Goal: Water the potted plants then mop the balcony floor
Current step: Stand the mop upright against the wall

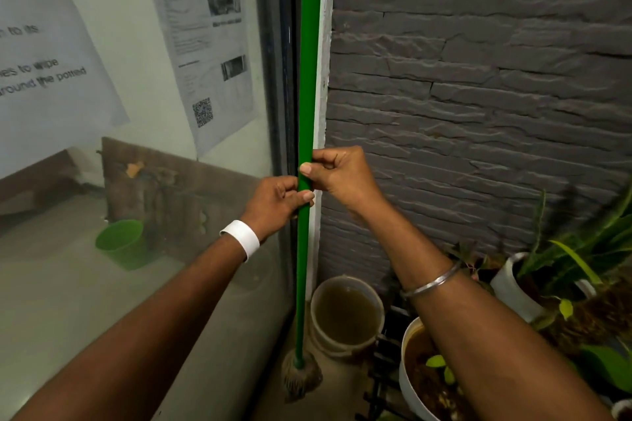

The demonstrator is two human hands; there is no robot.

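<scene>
A mop with a long green handle [309, 61] stands upright in the corner between the glass door and the grey stone wall. Its stringy grey mop head [301, 378] rests on the floor. My left hand [277, 203] grips the handle from the left, and my right hand [342, 174] grips it just above, thumb across the front. A bucket [345, 313] of murky brown water stands right of the mop head. Potted plants fill the lower right: a white pot [412, 383] with soil and small leaves, and a white pot [514, 287] with long green leaves.
The glass door [136, 181] at left carries taped paper notices; a green bucket [121, 243] shows behind or reflected in it. The rough stone wall [478, 79] closes the right side. A black metal stand [383, 372] sits under the pots.
</scene>
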